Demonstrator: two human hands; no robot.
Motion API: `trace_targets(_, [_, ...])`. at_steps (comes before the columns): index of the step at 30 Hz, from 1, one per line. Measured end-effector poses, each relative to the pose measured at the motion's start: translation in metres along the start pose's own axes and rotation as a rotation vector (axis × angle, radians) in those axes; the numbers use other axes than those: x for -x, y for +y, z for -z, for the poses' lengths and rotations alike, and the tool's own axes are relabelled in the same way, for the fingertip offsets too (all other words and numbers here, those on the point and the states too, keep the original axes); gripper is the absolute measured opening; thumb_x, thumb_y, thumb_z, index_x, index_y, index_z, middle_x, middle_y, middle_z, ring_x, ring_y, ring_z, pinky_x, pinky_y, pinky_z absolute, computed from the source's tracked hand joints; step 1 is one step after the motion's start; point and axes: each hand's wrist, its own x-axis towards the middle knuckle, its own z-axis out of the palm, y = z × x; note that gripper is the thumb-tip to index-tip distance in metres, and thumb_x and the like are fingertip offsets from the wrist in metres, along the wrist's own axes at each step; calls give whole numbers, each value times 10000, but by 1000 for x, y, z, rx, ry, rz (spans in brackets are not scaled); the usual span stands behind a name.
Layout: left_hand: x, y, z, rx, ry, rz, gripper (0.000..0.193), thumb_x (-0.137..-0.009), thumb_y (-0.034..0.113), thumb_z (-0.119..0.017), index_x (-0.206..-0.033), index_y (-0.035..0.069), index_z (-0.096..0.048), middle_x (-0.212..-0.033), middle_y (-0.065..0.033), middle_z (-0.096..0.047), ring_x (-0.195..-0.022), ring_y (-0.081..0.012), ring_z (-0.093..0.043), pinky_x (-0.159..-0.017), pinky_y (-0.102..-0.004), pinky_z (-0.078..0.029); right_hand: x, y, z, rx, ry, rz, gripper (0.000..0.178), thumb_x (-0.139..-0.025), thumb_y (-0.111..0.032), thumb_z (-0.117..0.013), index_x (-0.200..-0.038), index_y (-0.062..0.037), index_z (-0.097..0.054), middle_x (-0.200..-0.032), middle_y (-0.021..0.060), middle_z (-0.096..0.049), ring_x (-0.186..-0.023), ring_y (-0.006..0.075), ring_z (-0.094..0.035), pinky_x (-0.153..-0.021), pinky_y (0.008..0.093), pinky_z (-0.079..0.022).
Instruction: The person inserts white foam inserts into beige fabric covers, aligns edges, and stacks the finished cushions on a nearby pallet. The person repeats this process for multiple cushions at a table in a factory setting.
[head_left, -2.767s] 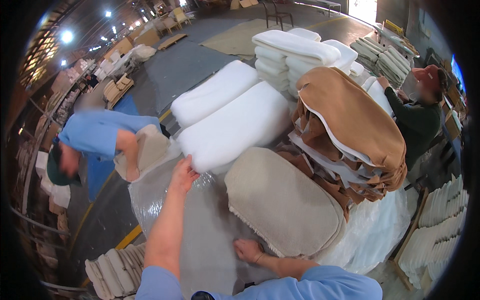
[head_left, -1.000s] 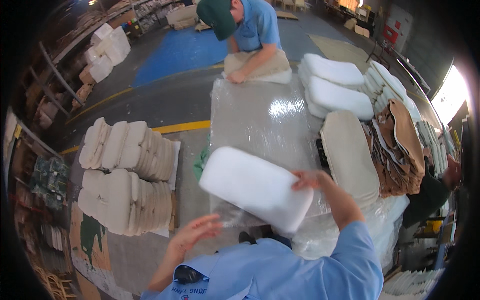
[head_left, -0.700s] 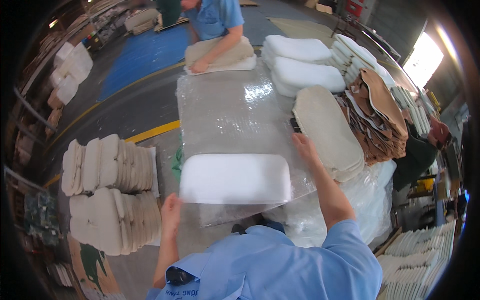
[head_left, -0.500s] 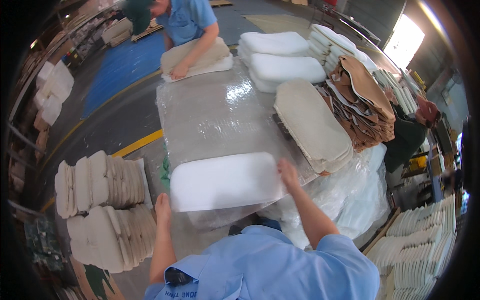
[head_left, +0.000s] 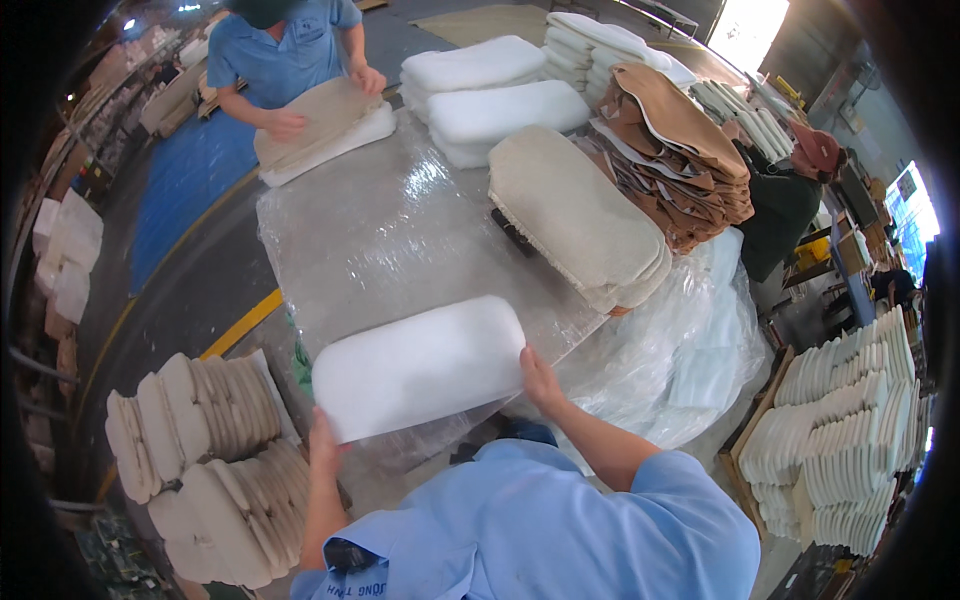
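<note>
A white rectangular pad (head_left: 420,370) with rounded corners lies at the near end of the plastic-covered table (head_left: 350,240), its right end angled slightly away from me. At the pad's near left corner, my left hand (head_left: 325,445) grips the edge. My right hand (head_left: 540,378) holds the right end, fingers against the side and partly hidden. Right of the table's middle rests a stack of beige fabric-faced pads (head_left: 575,210).
Across the table a co-worker's hands (head_left: 285,125) handle a beige cover on a white pad. White pads (head_left: 510,110) and brown covers (head_left: 680,150) are piled at the far right. Beige pads (head_left: 215,410) stand at my left, white pieces (head_left: 840,430) at the right. Clear plastic wrap (head_left: 660,350) hangs beside the table.
My left hand has come onto the pad's near left corner. The pad has turned, its right end swinging away from me. The view has shifted; the co-worker's hands have moved apart over the beige cover.
</note>
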Motion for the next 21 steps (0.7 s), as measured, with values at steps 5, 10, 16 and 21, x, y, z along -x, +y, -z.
trace_targets(5, [9, 4, 52, -91, 213, -46, 852, -1091, 731, -364, -1627, 75, -462, -1462, -164, -635, -1212, -304, -659, -970, -445, -526, -23, -43, 37, -200, -157, -302, 776, -1132, -603, -422, -1530, 50, -551, -1522, 223, -607, -1343, 292, -595, -1146, 400, -434])
trace_targets(10, [-6, 14, 7, -59, 90, -162, 834, -1100, 709, -373, -1600, 51, -481, -1456, -173, -628, -1212, -278, -649, -1007, -461, -513, -9, 13, 18, 20, -154, -35, 769, -1115, -634, -442, -1465, 29, -613, -1390, 160, -694, -1112, 208, -664, -930, 367, -507])
trace_targets(16, [-7, 28, 41, -225, 145, -42, 787, -1134, 628, -388, -1424, -72, -597, -1216, -146, -694, -1034, -269, -669, -875, -394, -545, -68, -60, 31, -55, -370, -275, 724, -1110, -619, -461, -1383, 20, -667, -1262, 144, -723, -1042, 226, -670, -840, 367, -520])
trace_targets(21, [-36, 63, 5, 39, -29, -119, 749, -1137, 604, -418, -1494, -41, -547, -1419, -171, -642, -1250, -270, -634, -1033, -400, -530, -105, -84, 4, -79, -374, -360, 750, -1109, -599, -491, -1447, 61, -602, -1357, 167, -689, -1120, 296, -670, -942, 416, -526])
